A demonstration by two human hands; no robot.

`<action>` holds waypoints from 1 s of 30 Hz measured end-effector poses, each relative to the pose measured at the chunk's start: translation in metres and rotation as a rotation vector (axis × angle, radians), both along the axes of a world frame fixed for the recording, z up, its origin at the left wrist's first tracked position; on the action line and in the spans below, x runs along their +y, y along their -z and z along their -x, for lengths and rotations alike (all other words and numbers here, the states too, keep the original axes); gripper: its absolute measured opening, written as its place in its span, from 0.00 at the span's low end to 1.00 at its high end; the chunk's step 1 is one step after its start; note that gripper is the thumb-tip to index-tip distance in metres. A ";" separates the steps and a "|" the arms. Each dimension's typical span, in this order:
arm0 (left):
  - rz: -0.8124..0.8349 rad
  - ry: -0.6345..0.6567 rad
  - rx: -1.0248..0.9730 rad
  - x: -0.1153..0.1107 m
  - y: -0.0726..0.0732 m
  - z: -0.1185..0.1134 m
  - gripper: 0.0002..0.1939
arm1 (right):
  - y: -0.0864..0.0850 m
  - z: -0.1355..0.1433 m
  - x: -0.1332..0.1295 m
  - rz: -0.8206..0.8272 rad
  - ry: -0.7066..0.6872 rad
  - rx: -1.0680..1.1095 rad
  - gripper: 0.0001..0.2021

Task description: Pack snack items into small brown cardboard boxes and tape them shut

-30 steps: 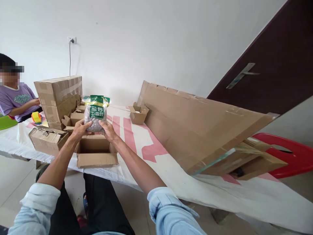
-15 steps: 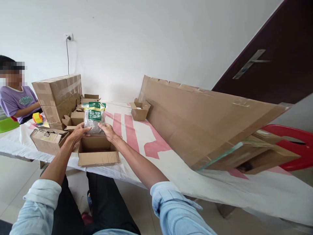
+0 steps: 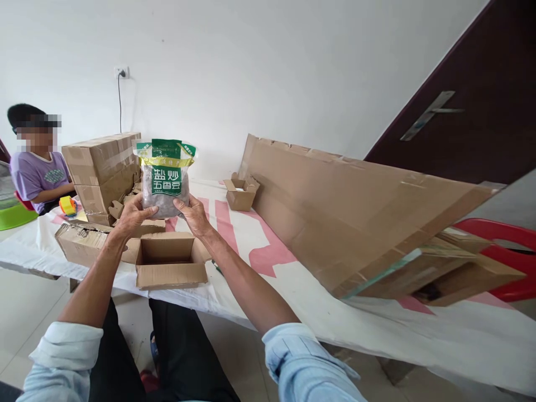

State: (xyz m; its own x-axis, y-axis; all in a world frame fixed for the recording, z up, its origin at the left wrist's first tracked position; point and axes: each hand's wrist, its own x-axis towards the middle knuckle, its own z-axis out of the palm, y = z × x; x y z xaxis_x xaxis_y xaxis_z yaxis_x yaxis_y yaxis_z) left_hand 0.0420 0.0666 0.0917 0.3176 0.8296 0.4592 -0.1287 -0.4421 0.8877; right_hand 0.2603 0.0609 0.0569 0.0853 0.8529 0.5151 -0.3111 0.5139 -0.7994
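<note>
A clear plastic bag of beans (image 3: 166, 178) with a green and yellow label is held upright in the air between both hands. My left hand (image 3: 133, 216) grips its lower left side, thumb on the front. At its lower right, my right hand (image 3: 195, 215) has hold of it the same way. Below the bag stands an open cardboard box (image 3: 171, 276) on the cloth-covered table, flaps spread; the part of its inside that shows is bare cardboard. Left of that box, a worn cardboard carton (image 3: 79, 241) lies partly behind my left forearm.
Taped cartons (image 3: 98, 162) are stacked at the left, with a yellow tape dispenser (image 3: 67, 206) beside them. A small open box (image 3: 242, 192) stands farther back. A large cardboard sheet (image 3: 355, 218) leans across the right side. A person in a purple shirt (image 3: 39, 176) sits at far left.
Both hands have raised the bag of beans up and toward me, off the open box, so it looks larger. The view has shifted slightly.
</note>
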 end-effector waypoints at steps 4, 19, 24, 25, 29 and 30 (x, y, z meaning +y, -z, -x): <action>-0.036 0.000 -0.024 -0.007 -0.005 -0.003 0.34 | -0.007 -0.001 -0.009 -0.016 -0.020 0.003 0.34; -0.324 -0.030 1.213 -0.025 0.073 0.017 0.42 | 0.079 -0.060 -0.011 0.190 0.310 0.227 0.29; -0.382 0.078 1.150 -0.042 0.087 0.009 0.43 | 0.120 -0.094 -0.001 0.322 0.471 0.290 0.34; -0.384 0.092 1.132 -0.046 0.087 0.007 0.42 | 0.129 -0.098 0.000 0.359 0.484 0.290 0.34; -0.308 0.069 1.119 -0.053 0.078 0.004 0.35 | 0.162 -0.099 -0.005 0.428 0.473 0.260 0.33; -0.277 0.056 1.096 -0.052 0.075 0.004 0.33 | 0.170 -0.097 -0.006 0.428 0.455 0.238 0.32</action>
State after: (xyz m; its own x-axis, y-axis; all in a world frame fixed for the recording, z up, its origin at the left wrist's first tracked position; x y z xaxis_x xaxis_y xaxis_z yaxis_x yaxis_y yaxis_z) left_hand 0.0384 0.0145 0.0167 0.6950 0.7150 0.0757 0.6333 -0.6587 0.4063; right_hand 0.3572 0.0548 -0.1128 0.5548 0.8296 0.0619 -0.3315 0.2887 -0.8982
